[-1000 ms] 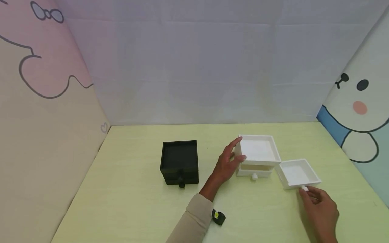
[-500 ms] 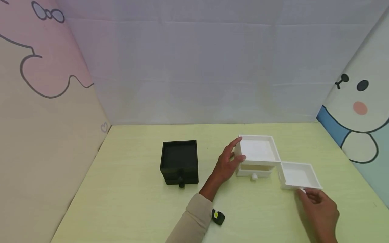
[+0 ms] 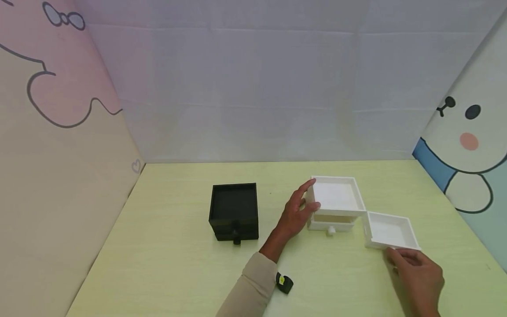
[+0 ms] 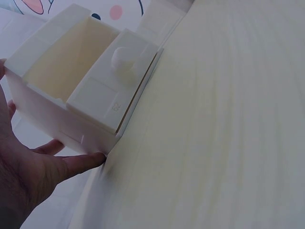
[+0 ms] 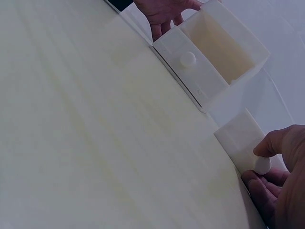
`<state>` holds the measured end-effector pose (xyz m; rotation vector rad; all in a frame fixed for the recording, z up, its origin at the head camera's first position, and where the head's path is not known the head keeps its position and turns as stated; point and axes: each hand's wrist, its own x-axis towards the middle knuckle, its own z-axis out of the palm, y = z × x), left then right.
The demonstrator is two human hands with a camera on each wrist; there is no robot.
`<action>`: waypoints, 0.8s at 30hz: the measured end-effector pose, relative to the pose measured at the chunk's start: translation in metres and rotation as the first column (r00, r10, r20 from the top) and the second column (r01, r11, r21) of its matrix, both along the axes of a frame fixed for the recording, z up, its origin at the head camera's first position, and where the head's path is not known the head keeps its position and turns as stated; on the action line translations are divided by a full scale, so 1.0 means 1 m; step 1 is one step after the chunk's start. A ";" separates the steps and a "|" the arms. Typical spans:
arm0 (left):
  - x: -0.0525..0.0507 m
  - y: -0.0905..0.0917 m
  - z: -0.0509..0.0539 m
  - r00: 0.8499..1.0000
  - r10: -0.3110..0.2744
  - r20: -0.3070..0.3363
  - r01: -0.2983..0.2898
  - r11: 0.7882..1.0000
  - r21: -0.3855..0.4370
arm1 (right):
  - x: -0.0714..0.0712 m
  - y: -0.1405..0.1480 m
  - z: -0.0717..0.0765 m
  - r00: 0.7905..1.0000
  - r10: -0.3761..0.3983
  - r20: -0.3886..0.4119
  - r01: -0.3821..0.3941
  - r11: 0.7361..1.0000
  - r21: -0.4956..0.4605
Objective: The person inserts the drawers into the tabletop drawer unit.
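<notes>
A small white two-tier drawer cabinet stands right of centre in the head view, its upper slot vacant and its lower drawer in place. Along the cabinet's left side lies my left hand, thumb and fingers extended and touching it. The removed white drawer is just right of the cabinet, on or very near the table. My right hand pinches its round knob between thumb and fingers; in the head view the fingers hide that knob.
A black drawer cabinet of similar shape stands to the left, its drawers pushed in. A black strap with a yellow mark shows beside the left sleeve. Cartoon-printed panels and a white backdrop border the pale yellow table.
The drawer has come slightly down and toward me, its far edge dropping and its angle turning a little. My right hand moved with it. The left hand and white cabinet stayed put.
</notes>
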<state>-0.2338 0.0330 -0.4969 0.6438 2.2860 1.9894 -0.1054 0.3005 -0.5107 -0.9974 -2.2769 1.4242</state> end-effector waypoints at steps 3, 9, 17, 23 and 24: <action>0.000 0.000 0.000 1.000 0.004 0.002 -0.004 1.000 -0.004 | -0.001 0.001 -0.001 1.000 -0.004 0.012 0.004 1.000 0.000; 0.000 0.000 0.000 1.000 0.012 0.000 -0.012 1.000 -0.015 | -0.001 0.001 -0.001 1.000 -0.008 0.006 0.008 1.000 -0.013; -0.001 -0.001 0.001 1.000 0.013 0.012 -0.013 1.000 -0.024 | -0.001 0.000 0.000 1.000 -0.012 -0.005 0.012 0.999 -0.039; 0.000 0.000 0.000 0.999 0.016 0.038 -0.015 1.000 -0.020 | 0.004 0.000 0.002 1.000 -0.007 0.023 0.007 1.000 0.005; 0.000 0.000 -0.001 0.999 0.017 0.039 -0.016 1.000 -0.020 | 0.005 0.000 0.002 1.000 -0.005 0.022 0.005 1.000 0.006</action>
